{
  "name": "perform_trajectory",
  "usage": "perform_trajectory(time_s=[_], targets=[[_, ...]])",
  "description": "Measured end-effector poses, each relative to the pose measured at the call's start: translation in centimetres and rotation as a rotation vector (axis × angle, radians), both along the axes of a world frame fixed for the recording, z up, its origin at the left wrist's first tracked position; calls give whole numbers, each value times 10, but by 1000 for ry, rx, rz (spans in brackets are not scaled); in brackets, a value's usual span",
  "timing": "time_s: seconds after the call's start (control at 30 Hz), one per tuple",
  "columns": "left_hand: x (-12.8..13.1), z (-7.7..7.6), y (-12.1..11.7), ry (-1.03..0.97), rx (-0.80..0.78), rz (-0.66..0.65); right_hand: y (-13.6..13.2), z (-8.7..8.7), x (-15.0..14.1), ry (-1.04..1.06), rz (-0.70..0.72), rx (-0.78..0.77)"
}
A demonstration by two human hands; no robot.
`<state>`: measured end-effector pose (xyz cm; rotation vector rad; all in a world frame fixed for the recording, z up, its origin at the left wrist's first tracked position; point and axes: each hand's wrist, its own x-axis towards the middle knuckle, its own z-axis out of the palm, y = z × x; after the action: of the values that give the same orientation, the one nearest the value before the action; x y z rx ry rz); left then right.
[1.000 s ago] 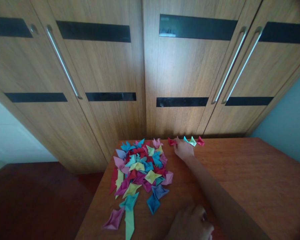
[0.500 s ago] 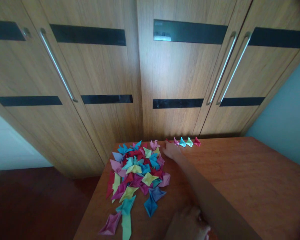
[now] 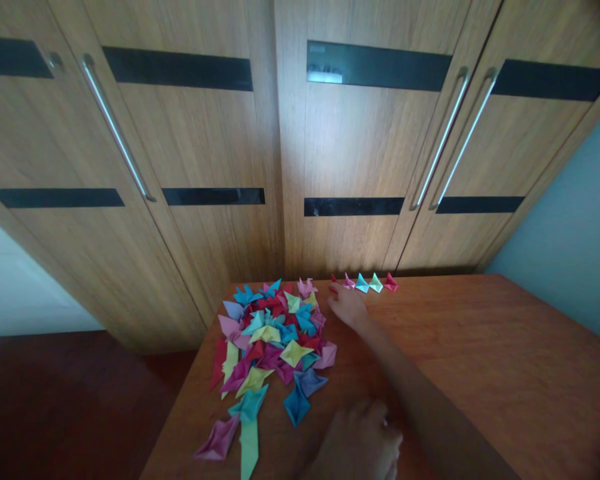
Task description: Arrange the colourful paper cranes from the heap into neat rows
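A heap of folded paper pieces (image 3: pixel 273 347) in red, blue, yellow, pink and teal lies on the left of the wooden table (image 3: pixel 480 360). A short row of folded pieces (image 3: pixel 369 283) stands along the far edge. My right hand (image 3: pixel 347 307) reaches across the table, its fingers stretched out and touching a small red piece (image 3: pixel 334 287) at the row's left end. My left hand (image 3: pixel 357 443) rests near the front edge with its fingers curled in, just right of a blue piece (image 3: pixel 296 405); nothing shows in it.
Tall wooden wardrobe doors (image 3: pixel 300 153) with metal handles stand right behind the table's far edge. The table's left edge drops to a dark red floor (image 3: pixel 70 407). A pale blue wall (image 3: pixel 575 247) is on the right.
My right hand has drawn back left from the middle of the row to its left end, uncovering the pink piece. My left hand has shifted a little to the left.
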<state>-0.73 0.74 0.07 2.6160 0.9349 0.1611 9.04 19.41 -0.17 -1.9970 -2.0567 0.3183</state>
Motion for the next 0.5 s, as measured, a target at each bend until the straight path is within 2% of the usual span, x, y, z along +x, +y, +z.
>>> perform_trajectory(time_s=[0.1, 0.2, 0.33, 0.5], targets=[[-13, 24, 1, -16, 42, 150, -29, -9, 19, 50, 8, 35], [-35, 37, 0, -45, 110, 352, -58, -20, 38, 100, 3, 39], [-75, 35, -6, -8, 233, 590, -90, -27, 50, 160, 45, 64], [-110, 27, -17, 78, 259, 725, -108, -27, 48, 189, 74, 64]])
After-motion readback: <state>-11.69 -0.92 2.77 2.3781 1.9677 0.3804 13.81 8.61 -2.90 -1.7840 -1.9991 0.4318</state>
